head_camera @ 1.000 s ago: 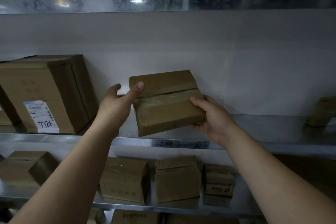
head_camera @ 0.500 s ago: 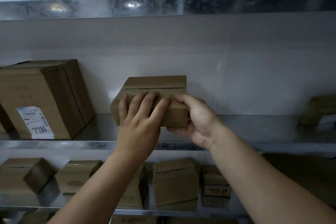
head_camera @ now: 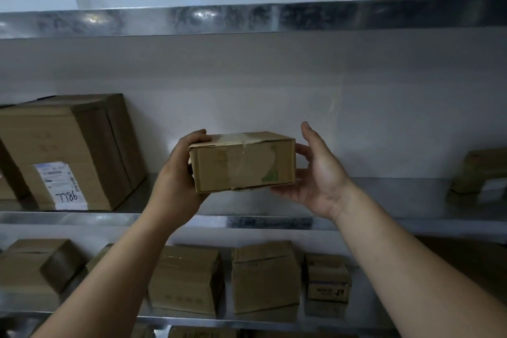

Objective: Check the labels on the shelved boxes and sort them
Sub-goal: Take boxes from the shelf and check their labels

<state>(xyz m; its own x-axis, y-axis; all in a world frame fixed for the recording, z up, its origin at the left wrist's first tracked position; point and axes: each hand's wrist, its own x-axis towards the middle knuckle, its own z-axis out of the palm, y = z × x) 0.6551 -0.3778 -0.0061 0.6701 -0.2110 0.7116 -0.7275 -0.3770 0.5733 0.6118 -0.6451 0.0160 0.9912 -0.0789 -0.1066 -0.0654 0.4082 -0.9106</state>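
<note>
A small brown cardboard box (head_camera: 241,163), taped along its top, is held up in front of the middle metal shelf (head_camera: 384,195). A green mark and a pale patch show on its front face; I see no paper label on it. My left hand (head_camera: 178,175) grips the box's left end, thumb on the top edge. My right hand (head_camera: 318,175) is at the box's right end with palm turned to me and fingers spread, its fingertips touching the side and underside.
A large box with a white label reading "7L86" upside down (head_camera: 65,156) stands at the shelf's left. Another box (head_camera: 477,173) sits at the far right. Several smaller boxes (head_camera: 263,277) line the shelf below. A metal shelf (head_camera: 247,19) runs overhead.
The box has been turned and lifted, so a different face points at me. My left hand moved from its front to its left end; my right hand loosened its grip and opened.
</note>
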